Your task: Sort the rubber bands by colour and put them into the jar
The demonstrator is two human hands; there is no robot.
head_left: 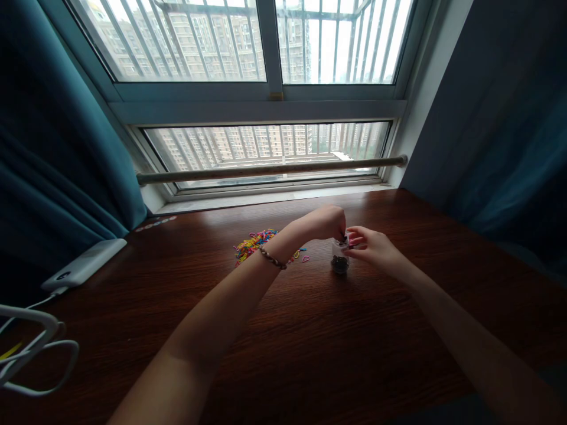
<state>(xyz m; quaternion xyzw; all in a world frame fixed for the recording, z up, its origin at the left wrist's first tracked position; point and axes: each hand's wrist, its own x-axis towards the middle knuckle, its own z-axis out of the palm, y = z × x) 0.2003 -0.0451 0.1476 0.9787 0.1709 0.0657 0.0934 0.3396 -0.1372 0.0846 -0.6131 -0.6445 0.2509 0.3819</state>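
A small clear jar [339, 260] with dark items in its lower part stands on the brown wooden table. My left hand [330, 221], with a beaded bracelet on its wrist, is bent down over the jar's mouth, its fingers pinched on something dark and too small to name. From the right, my right hand [370, 248] reaches to the jar's upper side, its fingers round the rim. Left of the jar lies a pile of small colourful clips [252, 243], partly hidden by my left forearm, with a few loose pieces near it.
A white power bank [84, 264] with a cable lies at the left, and white looped tubing [39, 348] is at the lower left edge. Behind the table [274, 366] are a window and a horizontal rail [266, 171]. Blue curtains hang on both sides.
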